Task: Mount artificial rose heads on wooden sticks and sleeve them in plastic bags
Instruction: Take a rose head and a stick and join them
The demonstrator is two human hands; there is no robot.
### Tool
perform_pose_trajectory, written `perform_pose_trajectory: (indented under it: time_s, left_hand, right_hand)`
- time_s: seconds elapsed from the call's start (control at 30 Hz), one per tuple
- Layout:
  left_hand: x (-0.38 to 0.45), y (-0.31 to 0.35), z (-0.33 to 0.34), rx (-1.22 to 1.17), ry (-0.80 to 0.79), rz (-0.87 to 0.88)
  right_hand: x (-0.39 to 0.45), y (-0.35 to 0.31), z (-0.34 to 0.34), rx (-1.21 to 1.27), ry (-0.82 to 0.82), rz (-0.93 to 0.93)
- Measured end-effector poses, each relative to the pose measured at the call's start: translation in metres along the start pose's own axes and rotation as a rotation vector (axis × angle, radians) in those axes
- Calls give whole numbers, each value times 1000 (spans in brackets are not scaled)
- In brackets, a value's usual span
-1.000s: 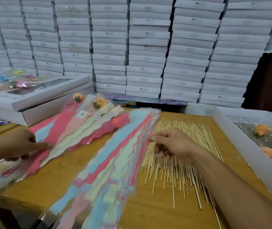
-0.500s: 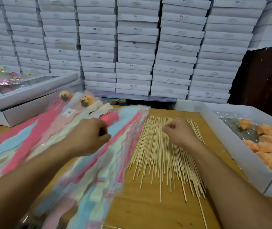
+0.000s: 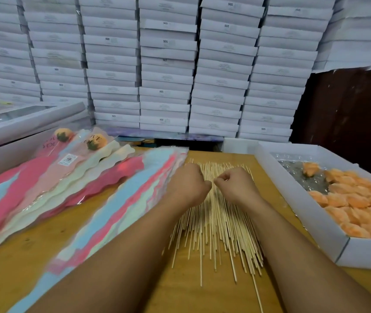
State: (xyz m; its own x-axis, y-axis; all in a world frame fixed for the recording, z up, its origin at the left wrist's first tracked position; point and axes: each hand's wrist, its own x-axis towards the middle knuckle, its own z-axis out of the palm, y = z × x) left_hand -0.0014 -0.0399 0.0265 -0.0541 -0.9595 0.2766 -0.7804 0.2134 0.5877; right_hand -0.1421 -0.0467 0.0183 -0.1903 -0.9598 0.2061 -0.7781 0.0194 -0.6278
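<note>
Rose heads [image 3: 351, 204], orange and loosely piled, are filling the near part of a shallow white tray [image 3: 293, 199] lying at the right of the desk [image 3: 117, 204]. Wooden sticks [image 3: 216, 227] are lying fanned out mid-desk, beside stacked pastel plastic bags [image 3: 121, 208]. Both hands are hovering over the sticks' far ends, the left hand [image 3: 188, 185] and right hand [image 3: 236, 185] each curled; whether either is pinching a stick I cannot tell. White boxes [image 3: 168, 71] are standing stacked behind.
</note>
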Motion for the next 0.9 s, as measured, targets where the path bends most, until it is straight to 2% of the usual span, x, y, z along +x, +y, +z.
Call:
perform_pose_trajectory:
  time_s: [0.13, 0.27, 0.4, 0.53, 0.63, 0.77, 0.9]
  left_hand:
    - [-5, -9, 9, -12, 146, 38]
    - [-12, -12, 11, -3, 163, 88]
    - [-12, -13, 10, -17, 172, 106]
    - [-11, -12, 8, -33, 177, 97]
    - [-12, -11, 7, -42, 181, 94]
    - [-10, -9, 7, -44, 195, 108]
    - [-12, -5, 6, -45, 190, 127]
  right_hand:
    - [4, 4, -3, -11, 34, 16]
    - [7, 8, -13, -10, 37, 33]
    - [21, 17, -36, -126, 109, 96]
    - [43, 39, -83, -268, 243, 174]
    - [58, 69, -125, -317, 358, 317]
    - [69, 100, -152, -419, 301, 448]
    - [81, 119, -152, -370, 218, 488]
